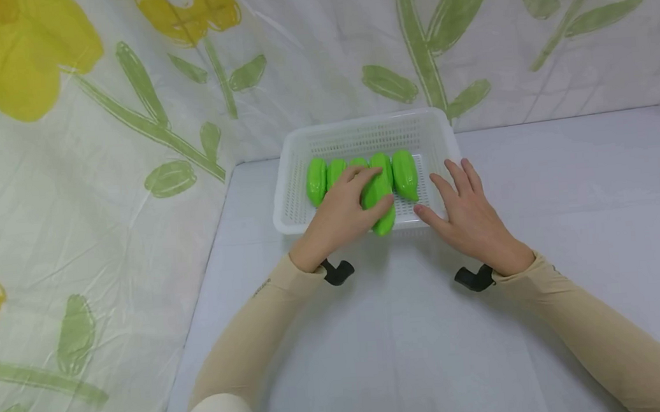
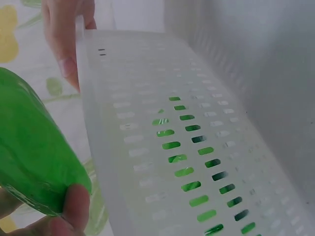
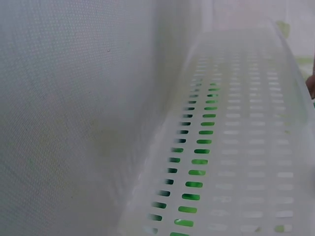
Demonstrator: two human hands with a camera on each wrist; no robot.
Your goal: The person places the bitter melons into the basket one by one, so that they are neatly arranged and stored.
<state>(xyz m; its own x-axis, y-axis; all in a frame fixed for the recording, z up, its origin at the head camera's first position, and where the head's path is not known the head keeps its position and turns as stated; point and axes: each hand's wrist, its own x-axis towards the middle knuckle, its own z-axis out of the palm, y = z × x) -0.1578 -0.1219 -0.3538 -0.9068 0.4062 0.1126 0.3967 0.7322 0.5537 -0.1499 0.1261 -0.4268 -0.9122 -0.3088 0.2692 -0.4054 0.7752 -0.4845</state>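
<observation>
My left hand grips a bright green, elongated, smooth-ridged toy vegetable just over the front rim of a white perforated plastic basket. In the left wrist view the held toy vegetable hangs above the rim, with a fingertip pressed on its lower end. Several similar green pieces, such as the rightmost one, lie in a row inside the basket, partly hidden by the left hand. My right hand is at the basket's front right corner, fingers spread, holding nothing.
The basket stands on a table with a pale cloth, close to a white curtain printed with yellow flowers and green leaves. Another curtain side borders the table on the left. Black wrist mounts hang below the forearms.
</observation>
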